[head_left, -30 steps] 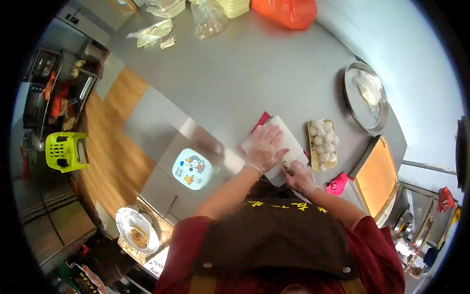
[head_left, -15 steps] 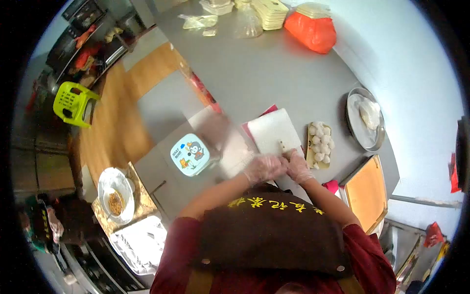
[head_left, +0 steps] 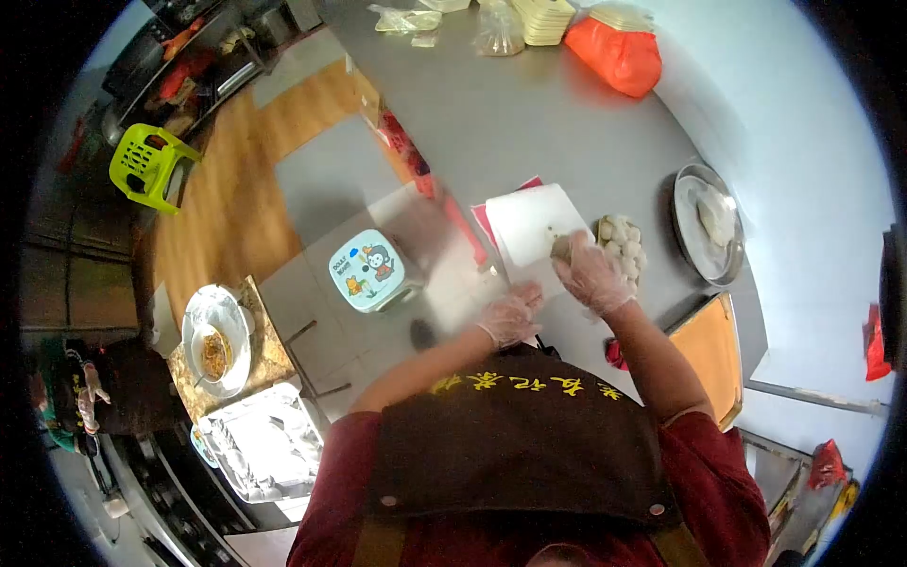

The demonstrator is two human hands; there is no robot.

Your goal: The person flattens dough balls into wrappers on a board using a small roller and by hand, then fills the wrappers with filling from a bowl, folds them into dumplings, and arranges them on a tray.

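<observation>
Both my hands wear thin clear plastic gloves. My right hand [head_left: 595,276] is curled, slightly blurred, between a white sheet [head_left: 531,219] and a small yellow tray of round white balls [head_left: 621,248], covering part of the tray. A small greyish lump [head_left: 561,249] shows at its fingertips; I cannot make out what it is. My left hand [head_left: 513,315] hovers below the sheet, near my apron, its fingers loosely bent and nothing visible in them. Some dark crumbs [head_left: 554,230] lie on the sheet, which rests on something red.
A lidded box with cartoon animals [head_left: 366,271] stands left. A round metal pan [head_left: 707,227] with a white bag and an orange-brown board [head_left: 706,354] are right. Far back are a red bag [head_left: 619,59] and stacked trays [head_left: 543,21]. A bowl [head_left: 215,352] sits lower left.
My hands were together at the sheet's lower edge and have come apart. The right moved up and right towards the tray; the left stayed lower. The view shifted slightly.
</observation>
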